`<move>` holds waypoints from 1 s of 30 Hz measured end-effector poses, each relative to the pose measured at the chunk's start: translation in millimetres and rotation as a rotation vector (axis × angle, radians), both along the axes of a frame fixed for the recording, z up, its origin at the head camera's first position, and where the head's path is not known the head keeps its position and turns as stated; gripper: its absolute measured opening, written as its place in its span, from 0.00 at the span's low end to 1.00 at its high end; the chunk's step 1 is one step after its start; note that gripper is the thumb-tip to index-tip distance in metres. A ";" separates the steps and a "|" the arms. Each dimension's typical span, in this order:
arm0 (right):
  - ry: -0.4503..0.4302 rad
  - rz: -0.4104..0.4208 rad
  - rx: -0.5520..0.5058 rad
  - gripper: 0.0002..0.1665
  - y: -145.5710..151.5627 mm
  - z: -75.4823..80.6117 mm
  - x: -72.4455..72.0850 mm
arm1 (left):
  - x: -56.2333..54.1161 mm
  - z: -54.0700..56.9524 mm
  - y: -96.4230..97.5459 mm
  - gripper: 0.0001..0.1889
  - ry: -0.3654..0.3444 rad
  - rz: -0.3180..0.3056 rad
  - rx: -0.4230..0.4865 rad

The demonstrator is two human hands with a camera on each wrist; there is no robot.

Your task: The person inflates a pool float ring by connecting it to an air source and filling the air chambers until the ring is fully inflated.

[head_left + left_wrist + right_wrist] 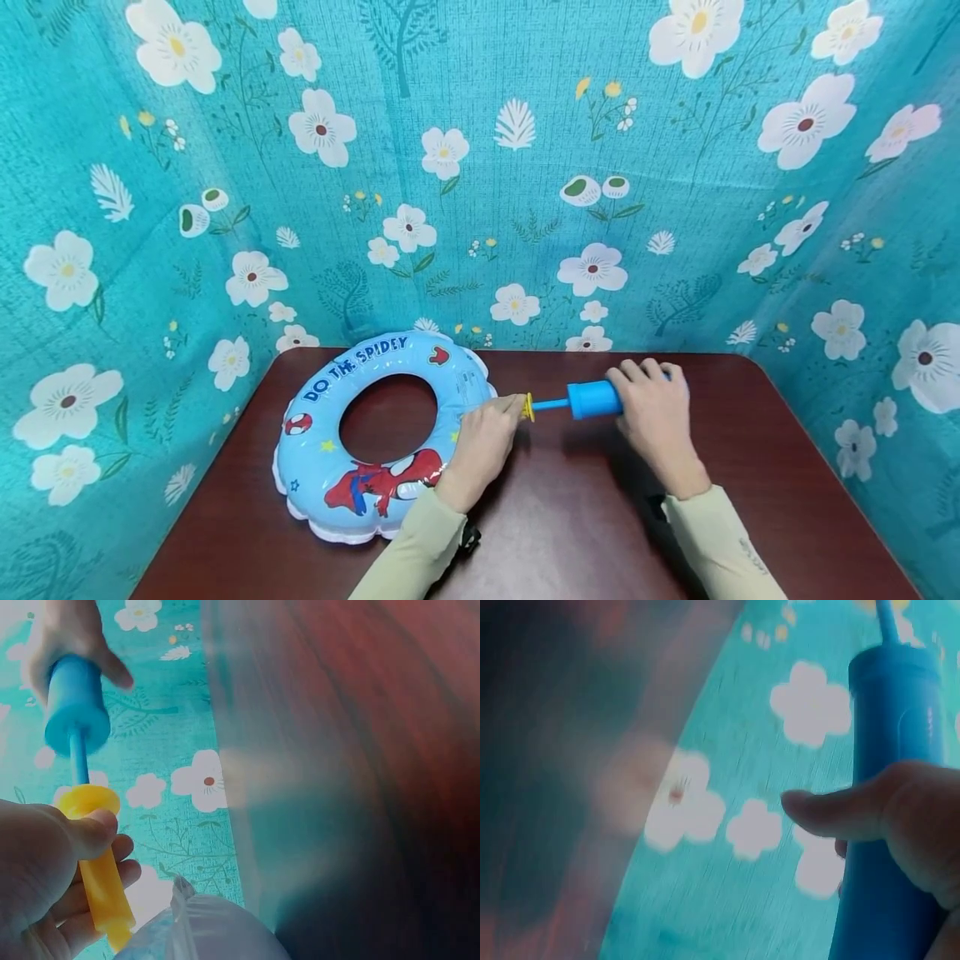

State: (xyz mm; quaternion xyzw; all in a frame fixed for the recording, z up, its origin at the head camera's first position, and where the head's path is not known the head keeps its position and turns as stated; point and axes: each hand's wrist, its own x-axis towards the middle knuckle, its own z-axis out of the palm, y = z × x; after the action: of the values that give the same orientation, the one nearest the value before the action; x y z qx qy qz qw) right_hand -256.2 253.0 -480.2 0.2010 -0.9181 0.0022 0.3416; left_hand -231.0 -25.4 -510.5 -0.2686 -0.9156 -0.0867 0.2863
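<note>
An inflated light-blue swim ring point(311, 462) with red cartoon figures and lettering stands tilted at the left of the table. My left hand point(483, 442) is at its right side, gripping the yellow end piece point(105, 889) of a hand pump. In the left wrist view, the tip of that piece overlaps the ring's clear edge point(217, 930). A thin blue rod point(551, 405) runs from the yellow flange into the pump's blue barrel point(596, 399). My right hand point(656, 417) holds the barrel above the table, fingers wrapped over it and thumb point(832, 814) stretched out beside it.
The dark reddish-brown table point(570, 533) has rounded back corners. A teal cloth with white flowers point(592, 269) hangs right behind it and along both sides. A small black item point(469, 537) shows at the left cuff.
</note>
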 end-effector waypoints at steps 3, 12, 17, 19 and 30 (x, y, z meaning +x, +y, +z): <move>0.009 0.031 0.025 0.30 -21.9 -4.8 4.7 | 0.5 -0.6 0.8 0.15 0.020 -0.013 0.007; -0.061 0.062 0.004 0.33 -9.4 -3.2 1.6 | 0.8 0.0 1.3 0.11 0.014 0.000 0.015; -0.060 -0.012 -0.056 0.33 26.6 6.2 -3.1 | 0.1 0.5 1.1 0.09 0.012 0.006 0.032; -0.064 -0.040 -0.064 0.34 33.7 7.2 -3.4 | 0.4 0.3 1.2 0.09 0.008 0.005 0.032; -0.062 0.000 0.024 0.32 -19.7 -6.1 4.5 | 0.3 -3.5 2.7 0.13 0.042 0.011 0.005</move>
State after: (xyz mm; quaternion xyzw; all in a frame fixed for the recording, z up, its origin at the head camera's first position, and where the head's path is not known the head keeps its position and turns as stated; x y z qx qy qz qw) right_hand -251.7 233.4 -486.3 0.2049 -0.9282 -0.0025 0.3105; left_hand -230.7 -22.8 -514.0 -0.2645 -0.9107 -0.0819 0.3065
